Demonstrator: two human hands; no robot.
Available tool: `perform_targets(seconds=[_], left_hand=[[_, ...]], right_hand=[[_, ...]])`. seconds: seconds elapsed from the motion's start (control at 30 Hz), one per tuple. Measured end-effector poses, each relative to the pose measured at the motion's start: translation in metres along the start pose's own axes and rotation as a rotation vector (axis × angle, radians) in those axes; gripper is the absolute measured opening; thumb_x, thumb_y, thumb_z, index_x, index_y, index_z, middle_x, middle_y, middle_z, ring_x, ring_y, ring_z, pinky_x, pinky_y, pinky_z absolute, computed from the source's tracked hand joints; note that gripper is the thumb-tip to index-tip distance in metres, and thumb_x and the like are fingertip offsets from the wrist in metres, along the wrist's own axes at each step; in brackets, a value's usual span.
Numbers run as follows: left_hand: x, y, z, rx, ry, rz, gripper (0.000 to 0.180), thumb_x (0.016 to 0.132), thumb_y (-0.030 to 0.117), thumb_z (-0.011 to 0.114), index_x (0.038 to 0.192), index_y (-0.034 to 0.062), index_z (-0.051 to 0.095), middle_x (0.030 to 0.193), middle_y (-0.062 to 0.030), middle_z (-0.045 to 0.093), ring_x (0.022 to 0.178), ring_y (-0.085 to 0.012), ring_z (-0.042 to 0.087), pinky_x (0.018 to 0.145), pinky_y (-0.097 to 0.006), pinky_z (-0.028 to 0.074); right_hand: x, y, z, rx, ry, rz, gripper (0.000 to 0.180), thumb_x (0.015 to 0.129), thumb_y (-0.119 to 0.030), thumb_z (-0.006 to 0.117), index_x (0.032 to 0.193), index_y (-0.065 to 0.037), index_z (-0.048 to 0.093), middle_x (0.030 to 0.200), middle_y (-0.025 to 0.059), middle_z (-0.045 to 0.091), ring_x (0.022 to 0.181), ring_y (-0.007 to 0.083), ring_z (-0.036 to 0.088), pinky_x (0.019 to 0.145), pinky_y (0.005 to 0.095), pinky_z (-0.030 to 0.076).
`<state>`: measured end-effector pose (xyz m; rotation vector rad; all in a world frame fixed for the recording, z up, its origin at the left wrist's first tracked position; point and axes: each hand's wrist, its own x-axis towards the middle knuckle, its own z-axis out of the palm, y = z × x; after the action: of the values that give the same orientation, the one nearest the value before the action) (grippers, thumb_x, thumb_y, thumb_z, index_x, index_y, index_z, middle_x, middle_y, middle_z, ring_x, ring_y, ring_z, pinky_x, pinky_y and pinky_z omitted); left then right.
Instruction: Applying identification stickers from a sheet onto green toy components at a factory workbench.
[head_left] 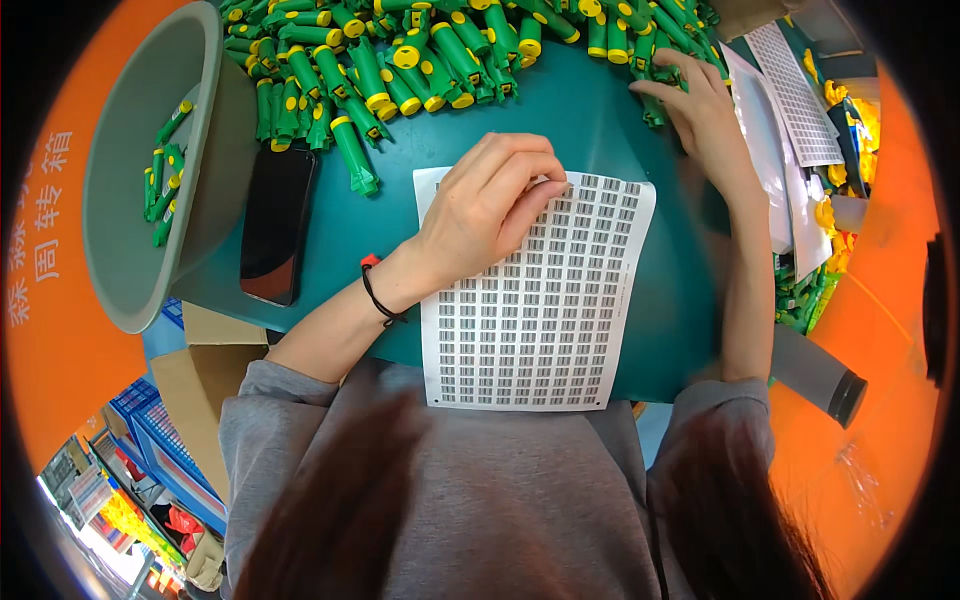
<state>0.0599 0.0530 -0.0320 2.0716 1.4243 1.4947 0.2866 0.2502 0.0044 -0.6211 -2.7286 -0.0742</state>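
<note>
A white sheet of small printed labels (530,340) lies on the teal table and hangs slightly over its near edge. My left hand (490,205) rests across the upper part of this sheet, thumb and fingertips pressed together at its printed rows. Whatever is in that pinch is too small to make out. At the upper right my right hand (700,115) reaches to the pile of green plastic tubes with yellow ends (440,60). Its fingers are apart, just over a green tube (653,110) at the pile's edge, with no grip visible.
A grey-green tub (205,130) holding several green tubes (165,185) stands at the left. A black phone (278,225) lies beside it. More label sheets (795,95) and yellow pieces (865,130) are at the right, above a dark grey cylinder (818,375). An opened cardboard box (205,375) sits lower left.
</note>
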Motion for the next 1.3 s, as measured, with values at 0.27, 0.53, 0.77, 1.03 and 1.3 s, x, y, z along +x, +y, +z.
perform_targets(seconds=[0.27,0.53,0.77,1.03,1.3], left_hand=[[0.021,0.025,-0.018,-0.138,0.132,-0.177,0.071,0.076,0.006,0.085,0.136,0.0023,0.047,0.120,-0.0136,0.065,0.097,-0.0178,0.066,0.082,-0.029,0.056],[0.017,0.035,-0.043,-0.687,0.172,-0.572,0.062,0.088,-0.007,0.069,0.138,0.0027,0.034,0.118,-0.0180,0.066,0.109,-0.0211,0.066,0.092,-0.032,0.055],[0.025,0.040,-0.067,-0.110,0.098,-0.336,0.016,0.090,0.007,0.071,0.104,0.0012,0.068,0.127,-0.0148,0.061,0.118,-0.0172,0.057,0.101,-0.036,0.046],[0.032,0.056,-0.053,-0.402,-0.147,-0.496,0.011,0.091,0.008,0.069,0.098,-0.0001,0.069,0.117,-0.0099,0.066,0.107,-0.0142,0.061,0.098,-0.031,0.046],[0.036,0.057,-0.051,-0.408,-0.171,-0.500,0.011,0.092,0.007,0.068,0.099,-0.0020,0.069,0.108,-0.0101,0.068,0.102,-0.0143,0.063,0.094,-0.030,0.049]], right_hand=[[0.011,-0.099,-0.028,0.398,0.051,0.031,0.037,0.075,0.005,0.068,0.112,-0.002,0.066,0.119,0.0115,0.066,0.118,0.0325,0.060,0.106,0.0454,0.045],[-0.016,-0.140,-0.020,1.306,0.049,0.506,0.041,0.086,0.008,0.068,0.126,0.003,0.058,0.126,0.0119,0.060,0.113,0.0195,0.061,0.095,0.0320,0.053],[-0.022,-0.141,-0.023,1.390,0.186,0.515,0.036,0.087,0.013,0.067,0.121,0.008,0.059,0.122,0.0146,0.060,0.109,0.0183,0.062,0.091,0.0299,0.058],[-0.028,-0.148,-0.026,1.443,0.171,0.591,0.045,0.080,0.012,0.074,0.122,0.008,0.059,0.120,0.0150,0.064,0.110,0.0211,0.064,0.097,0.0323,0.053],[-0.027,-0.151,-0.030,1.372,0.191,0.562,0.043,0.081,0.011,0.074,0.121,0.009,0.059,0.119,0.0153,0.065,0.108,0.0208,0.065,0.095,0.0310,0.053]])
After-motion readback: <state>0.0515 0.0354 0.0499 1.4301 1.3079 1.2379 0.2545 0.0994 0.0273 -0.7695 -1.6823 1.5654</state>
